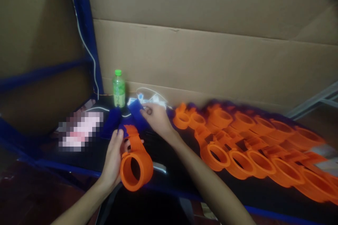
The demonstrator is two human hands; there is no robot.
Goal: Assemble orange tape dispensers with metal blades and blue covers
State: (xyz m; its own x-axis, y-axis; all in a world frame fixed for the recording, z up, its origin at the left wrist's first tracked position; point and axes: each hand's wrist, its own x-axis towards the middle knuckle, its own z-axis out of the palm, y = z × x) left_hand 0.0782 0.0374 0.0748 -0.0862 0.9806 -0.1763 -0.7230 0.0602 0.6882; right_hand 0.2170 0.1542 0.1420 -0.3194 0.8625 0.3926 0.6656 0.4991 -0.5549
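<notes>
In L hand (pixel 113 158): orange ring pc (pixel 148 164), gripped.
R hand (pixel 158 119) pinches blue pc (pixel 135 110); bottle (pixel 119 91) beyond, ring-pc rows (pixel 264 170) to rt.

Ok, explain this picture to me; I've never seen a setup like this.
There is no machine here, only a person working bare-handed, seen by a camera worn on that person's head, facing forward and down. The left hand holds an orange plastic part with a ring at its near end. The right hand pinches a blue piece just beyond it; whether the two are joined is hard to tell. On the black tabletop, to the right, lie blurred rows of similar orange ring parts. Farther back on the left stands a green-capped bottle, with a cardboard wall behind.
</notes>
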